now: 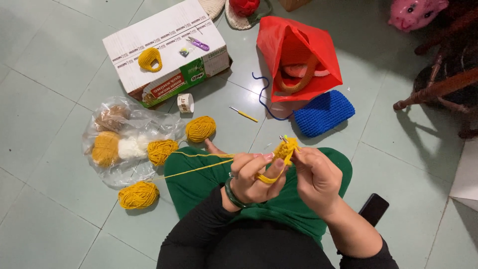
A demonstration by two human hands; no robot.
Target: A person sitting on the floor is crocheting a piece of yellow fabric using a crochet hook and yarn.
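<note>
white cardboard box (164, 47), green-red side, top left | clear plastic bag (127, 139), left | red bag (303, 50), top centre

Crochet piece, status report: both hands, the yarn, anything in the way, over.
Left hand pinching yellow crochet piece, yarn strand looped over its fingers. Right hand working the hook into it. Yarn balls on the floor, clear of the hands.

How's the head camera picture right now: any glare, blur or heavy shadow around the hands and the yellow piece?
Head view: even indoor light, no glare on the floor tiles; left hand and right hand look slightly soft, the yellow crochet piece is readable; the clear plastic bag shows mild sheen; the upper right corner by the wooden chair falls into dark shadow.
</note>
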